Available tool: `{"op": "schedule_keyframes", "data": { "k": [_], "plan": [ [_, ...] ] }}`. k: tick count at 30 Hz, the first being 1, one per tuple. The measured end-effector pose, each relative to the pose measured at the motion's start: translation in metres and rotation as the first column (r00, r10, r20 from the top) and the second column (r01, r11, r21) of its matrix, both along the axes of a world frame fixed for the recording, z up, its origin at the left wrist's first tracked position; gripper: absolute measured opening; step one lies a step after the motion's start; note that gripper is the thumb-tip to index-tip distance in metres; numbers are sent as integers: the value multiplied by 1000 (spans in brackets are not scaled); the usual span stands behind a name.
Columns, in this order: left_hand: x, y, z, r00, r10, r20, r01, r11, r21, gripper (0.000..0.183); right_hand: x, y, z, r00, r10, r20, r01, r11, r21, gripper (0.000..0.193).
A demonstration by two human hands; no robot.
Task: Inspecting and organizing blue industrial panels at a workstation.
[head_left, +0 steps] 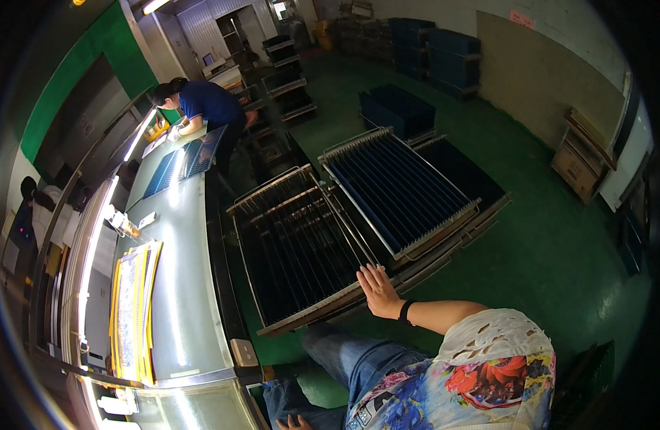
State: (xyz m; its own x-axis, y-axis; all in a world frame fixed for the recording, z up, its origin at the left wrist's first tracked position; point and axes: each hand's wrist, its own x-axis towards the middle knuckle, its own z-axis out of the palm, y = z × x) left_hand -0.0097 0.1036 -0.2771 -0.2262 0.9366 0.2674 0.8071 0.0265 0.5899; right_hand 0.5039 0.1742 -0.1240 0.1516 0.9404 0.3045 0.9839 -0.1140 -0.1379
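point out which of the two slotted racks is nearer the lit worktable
The left, darker rack, beside the worktable; the bluer rack stands to its right, farther away.

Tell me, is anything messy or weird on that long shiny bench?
A little: the pile of yellow-edged sheets on the bench looks askew. Their edges don't line up, and some stick out at the side. I can't see any spill there.

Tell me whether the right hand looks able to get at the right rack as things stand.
Most likely yes: the right hand is at the near right corner of the left rack, close to the right rack's near end, with nothing visible blocking the way.
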Motion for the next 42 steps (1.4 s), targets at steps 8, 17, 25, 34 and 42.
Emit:
{"op": "schedule_keyframes", "data": {
  "k": [8, 17, 25, 34, 42],
  "plan": [
    [23, 4, 40, 962, -37, -271, -29, 971, -238, 40, 6, -6, 1, 1000, -27, -5, 27, 1000, 2, 65],
    [25, 1, 50, 962, -18, -273, -41, 977, -210, 38, 5, -4, -3, 1000, -9, -22, 11, 999, 48, 64],
    [21, -1, 63, 1000, -31, -5, 29, 976, -214, 38, 1, 1, -1, 1000, 0, -27, 1, 999, 46, 65],
    [34, 7, 94, 899, -145, -414, -99, 852, -514, 39, 1, -1, 2, 1000, 1, -17, -1, 999, 36, 65],
    [51, 7, 112, 903, -68, -424, -194, 816, -544, 41, 2, -1, -3, 1000, -10, 8, 10, 1000, 14, 67]
  ]
}}
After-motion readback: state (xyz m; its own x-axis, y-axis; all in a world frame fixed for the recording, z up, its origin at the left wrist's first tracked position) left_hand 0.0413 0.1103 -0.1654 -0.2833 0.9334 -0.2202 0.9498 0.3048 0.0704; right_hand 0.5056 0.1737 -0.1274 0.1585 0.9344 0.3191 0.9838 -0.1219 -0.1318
